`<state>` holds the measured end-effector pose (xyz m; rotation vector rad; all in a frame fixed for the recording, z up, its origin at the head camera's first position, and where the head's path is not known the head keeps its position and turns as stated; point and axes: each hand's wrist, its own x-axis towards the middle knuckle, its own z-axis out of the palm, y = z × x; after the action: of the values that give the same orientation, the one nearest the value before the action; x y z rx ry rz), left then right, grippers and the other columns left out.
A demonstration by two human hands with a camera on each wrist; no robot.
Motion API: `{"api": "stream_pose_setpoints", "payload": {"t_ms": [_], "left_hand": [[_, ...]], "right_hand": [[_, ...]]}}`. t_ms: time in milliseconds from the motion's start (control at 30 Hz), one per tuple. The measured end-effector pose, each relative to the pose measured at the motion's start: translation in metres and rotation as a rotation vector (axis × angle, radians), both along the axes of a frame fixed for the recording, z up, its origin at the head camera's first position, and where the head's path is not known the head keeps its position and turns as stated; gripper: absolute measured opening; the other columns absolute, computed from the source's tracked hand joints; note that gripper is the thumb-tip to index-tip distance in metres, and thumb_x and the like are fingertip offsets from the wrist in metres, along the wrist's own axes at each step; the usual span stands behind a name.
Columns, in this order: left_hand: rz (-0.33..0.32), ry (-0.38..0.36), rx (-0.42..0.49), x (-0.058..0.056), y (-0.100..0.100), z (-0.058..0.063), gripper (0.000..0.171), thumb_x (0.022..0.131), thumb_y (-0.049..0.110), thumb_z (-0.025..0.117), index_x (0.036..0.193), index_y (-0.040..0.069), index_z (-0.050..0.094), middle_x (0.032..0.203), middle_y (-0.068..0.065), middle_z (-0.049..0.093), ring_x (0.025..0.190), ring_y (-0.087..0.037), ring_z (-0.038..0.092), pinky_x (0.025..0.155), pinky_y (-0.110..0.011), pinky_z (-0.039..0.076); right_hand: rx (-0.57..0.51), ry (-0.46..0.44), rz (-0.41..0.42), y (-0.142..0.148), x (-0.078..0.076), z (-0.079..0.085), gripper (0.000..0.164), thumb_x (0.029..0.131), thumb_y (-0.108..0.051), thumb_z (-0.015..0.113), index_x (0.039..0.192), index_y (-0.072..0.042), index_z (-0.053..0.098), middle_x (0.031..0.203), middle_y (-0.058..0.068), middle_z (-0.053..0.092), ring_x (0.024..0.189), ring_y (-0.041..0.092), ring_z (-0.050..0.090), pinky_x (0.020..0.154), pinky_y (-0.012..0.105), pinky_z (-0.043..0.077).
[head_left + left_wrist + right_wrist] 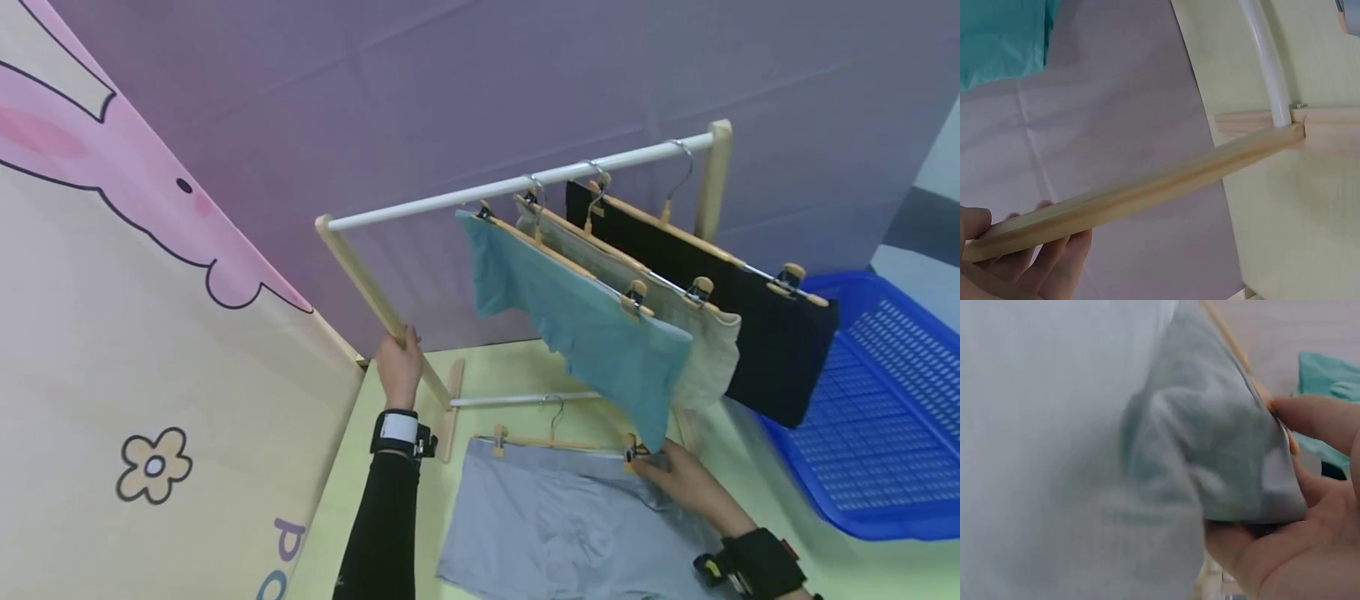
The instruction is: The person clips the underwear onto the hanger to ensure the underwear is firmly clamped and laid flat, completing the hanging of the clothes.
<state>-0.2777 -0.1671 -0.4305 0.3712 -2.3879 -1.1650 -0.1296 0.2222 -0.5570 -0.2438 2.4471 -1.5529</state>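
My left hand grips the slanting wooden post of a small clothes rack, its fingers curled round the wood in the left wrist view. My right hand pinches the right clip end of a wooden clip hanger. Clipped to that hanger are pale grey-blue shorts, spread below the rack. In the right wrist view, the waistband corner of the shorts lies between thumb and fingers. Above, teal shorts, beige shorts and a black garment hang from the white rail.
A blue plastic basket stands to the right on the pale green table. A lower white bar joins the rack's feet. Behind it hangs a purple-grey backdrop; a panel with a pink cartoon stands at left.
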Motion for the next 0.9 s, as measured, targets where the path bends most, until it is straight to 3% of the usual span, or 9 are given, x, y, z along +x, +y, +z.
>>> {"api": "stream_pose_setpoints", "payload": {"t_ms": [167,300,433,533,600,633,733,833,900], "left_hand": [[-0.010,0.002,0.008,0.000,-0.003,-0.003,0.036,0.104,0.030,0.051,0.112,-0.002,0.066,0.099,-0.017,0.074,0.087,-0.031,0.069,0.072,-0.043,0.056],[-0.018,-0.017,0.001,0.000,-0.003,-0.004,0.038,0.104,0.031,0.050,0.110,-0.003,0.065,0.100,-0.018,0.073,0.088,-0.032,0.070,0.074,-0.044,0.056],[-0.029,-0.015,-0.009,0.001,-0.003,-0.004,0.036,0.104,0.029,0.051,0.110,-0.004,0.065,0.100,-0.019,0.073,0.088,-0.034,0.070,0.074,-0.044,0.057],[-0.039,-0.012,-0.032,0.001,-0.003,-0.004,0.037,0.104,0.029,0.051,0.109,-0.004,0.066,0.098,-0.019,0.074,0.086,-0.034,0.070,0.072,-0.044,0.057],[-0.056,-0.011,-0.050,0.000,-0.004,-0.004,0.037,0.105,0.028,0.050,0.109,-0.004,0.067,0.097,-0.019,0.074,0.085,-0.034,0.070,0.071,-0.044,0.057],[-0.065,-0.010,-0.056,0.000,-0.004,-0.004,0.037,0.105,0.028,0.049,0.109,-0.004,0.067,0.097,-0.019,0.074,0.084,-0.034,0.070,0.070,-0.044,0.057],[-0.092,-0.007,-0.059,-0.001,-0.007,-0.005,0.037,0.105,0.028,0.049,0.110,-0.004,0.066,0.097,-0.020,0.074,0.085,-0.034,0.070,0.070,-0.043,0.056],[-0.107,-0.018,-0.051,-0.001,-0.009,-0.004,0.037,0.105,0.028,0.048,0.113,-0.004,0.065,0.097,-0.020,0.073,0.087,-0.034,0.070,0.069,-0.041,0.056],[-0.113,-0.027,-0.046,0.000,-0.009,-0.004,0.037,0.105,0.027,0.048,0.114,-0.004,0.065,0.098,-0.020,0.073,0.087,-0.034,0.070,0.068,-0.039,0.055]], "right_hand": [[-0.098,0.007,-0.036,-0.012,0.005,0.000,0.067,0.097,-0.025,0.065,0.146,0.009,0.035,0.136,0.031,0.052,0.125,0.048,0.051,0.095,0.053,0.050],[-0.125,-0.049,-0.035,-0.020,0.004,-0.002,0.075,0.095,-0.026,0.068,0.149,0.009,0.029,0.138,0.033,0.049,0.125,0.051,0.050,0.096,0.051,0.050],[-0.078,-0.064,-0.020,-0.028,0.003,0.001,0.068,0.096,-0.033,0.066,0.146,0.006,0.040,0.140,0.031,0.050,0.124,0.050,0.052,0.094,0.048,0.051],[-0.006,0.048,-0.053,-0.036,0.009,0.011,0.056,0.096,-0.035,0.065,0.138,0.001,0.055,0.135,0.025,0.058,0.117,0.042,0.060,0.090,0.045,0.053],[0.033,0.156,-0.087,-0.043,0.015,0.020,0.049,0.095,-0.033,0.067,0.133,-0.002,0.061,0.125,0.020,0.066,0.104,0.031,0.068,0.080,0.039,0.055],[0.037,0.196,-0.099,-0.047,0.018,0.026,0.047,0.095,-0.032,0.067,0.131,-0.002,0.063,0.115,0.017,0.071,0.089,0.023,0.070,0.072,0.035,0.055],[0.027,0.342,-0.115,-0.060,0.029,0.043,0.038,0.094,-0.026,0.068,0.125,-0.002,0.067,0.082,0.001,0.072,0.053,0.003,0.052,0.049,0.023,0.046],[0.012,0.503,-0.133,-0.070,0.038,0.058,0.032,0.093,-0.015,0.069,0.123,-0.004,0.069,0.063,-0.009,0.060,0.041,-0.004,0.023,0.039,0.017,0.030],[0.024,0.646,-0.157,-0.075,0.043,0.069,0.033,0.090,-0.006,0.071,0.123,-0.004,0.069,0.069,-0.006,0.068,0.042,-0.008,0.035,0.040,0.012,0.031]]}}
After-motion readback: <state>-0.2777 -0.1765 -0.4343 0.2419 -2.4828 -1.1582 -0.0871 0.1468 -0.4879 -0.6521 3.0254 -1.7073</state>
